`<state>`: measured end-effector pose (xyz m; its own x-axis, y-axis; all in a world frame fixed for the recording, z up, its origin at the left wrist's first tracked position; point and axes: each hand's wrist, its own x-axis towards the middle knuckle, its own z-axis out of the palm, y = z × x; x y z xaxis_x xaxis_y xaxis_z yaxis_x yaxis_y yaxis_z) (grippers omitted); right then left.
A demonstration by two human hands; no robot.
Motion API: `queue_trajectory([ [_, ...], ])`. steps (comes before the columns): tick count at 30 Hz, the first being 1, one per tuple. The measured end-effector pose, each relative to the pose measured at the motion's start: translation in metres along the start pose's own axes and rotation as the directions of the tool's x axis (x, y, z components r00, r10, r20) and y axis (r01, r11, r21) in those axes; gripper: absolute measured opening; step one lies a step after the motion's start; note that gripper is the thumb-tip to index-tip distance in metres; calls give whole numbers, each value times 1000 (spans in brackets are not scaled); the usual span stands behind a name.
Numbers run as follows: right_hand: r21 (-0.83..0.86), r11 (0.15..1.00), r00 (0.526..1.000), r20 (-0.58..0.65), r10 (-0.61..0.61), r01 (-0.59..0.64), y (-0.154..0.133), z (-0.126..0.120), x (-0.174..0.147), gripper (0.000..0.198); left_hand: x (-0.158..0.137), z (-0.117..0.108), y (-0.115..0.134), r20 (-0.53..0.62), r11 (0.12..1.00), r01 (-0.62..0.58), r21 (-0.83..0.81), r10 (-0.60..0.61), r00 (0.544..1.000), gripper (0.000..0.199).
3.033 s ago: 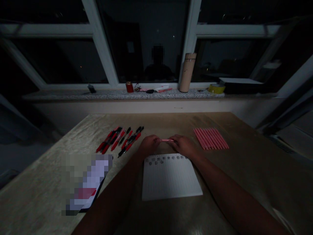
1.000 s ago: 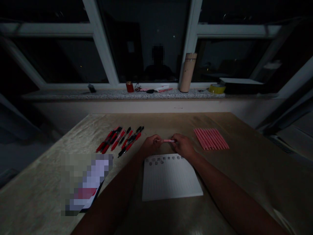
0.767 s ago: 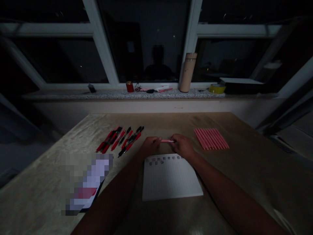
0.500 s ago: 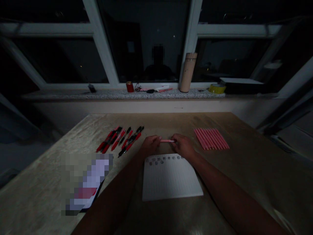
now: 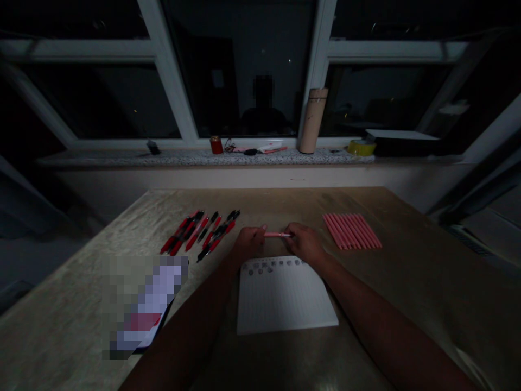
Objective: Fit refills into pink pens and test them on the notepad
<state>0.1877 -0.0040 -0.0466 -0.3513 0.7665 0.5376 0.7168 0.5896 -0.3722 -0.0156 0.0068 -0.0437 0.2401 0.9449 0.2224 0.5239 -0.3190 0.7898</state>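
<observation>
Between my two hands a slim pink pen [image 5: 275,234] lies level, just beyond the top edge of the notepad. My left hand [image 5: 249,241] is closed on its left end, the thumb raised a little. On its right end, my right hand [image 5: 302,239] pinches the pen; the fingertips hide that end. Below my hands sits a lined white notepad [image 5: 287,301] with small dark scribbled circles along its top lines. A neat row of pink pens [image 5: 352,231] lies to the right. Left of my hands are several red and black pens [image 5: 195,233], loosely arranged.
A phone-like slab with a blurred screen [image 5: 152,304] rests at the left of the table [image 5: 391,304]. On the stone windowsill [image 5: 183,157] stand a beige flask [image 5: 314,120], a red container [image 5: 216,145] and a roll of yellow tape [image 5: 361,147].
My left thumb has lifted, and my left hand has shifted slightly, showing a bit more of the pen. The right hand stays in place.
</observation>
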Motion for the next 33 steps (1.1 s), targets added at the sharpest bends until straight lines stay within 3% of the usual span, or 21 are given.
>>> queue_trajectory([
  [12, -33, 999, 1000, 16, -12, 12, -3, -1, 2, 13, 4, 3, -8, -175, 999, -34, 15, 36, 984, 30],
  [19, -29, 996, 994, -60, -88, 86, -7, -4, 3, 19, 5, -9, 24, -235, 975, -176, 135, 204, 950, 20],
  [26, 40, 990, 978, -163, -126, 134, -14, 0, 2, 23, 7, -8, 41, -98, 942, -139, -304, 114, 989, 31],
  [33, 54, 986, 972, -188, -145, 157, -17, 1, 1, 22, 9, -10, 40, -99, 924, -132, -359, 103, 990, 29],
])
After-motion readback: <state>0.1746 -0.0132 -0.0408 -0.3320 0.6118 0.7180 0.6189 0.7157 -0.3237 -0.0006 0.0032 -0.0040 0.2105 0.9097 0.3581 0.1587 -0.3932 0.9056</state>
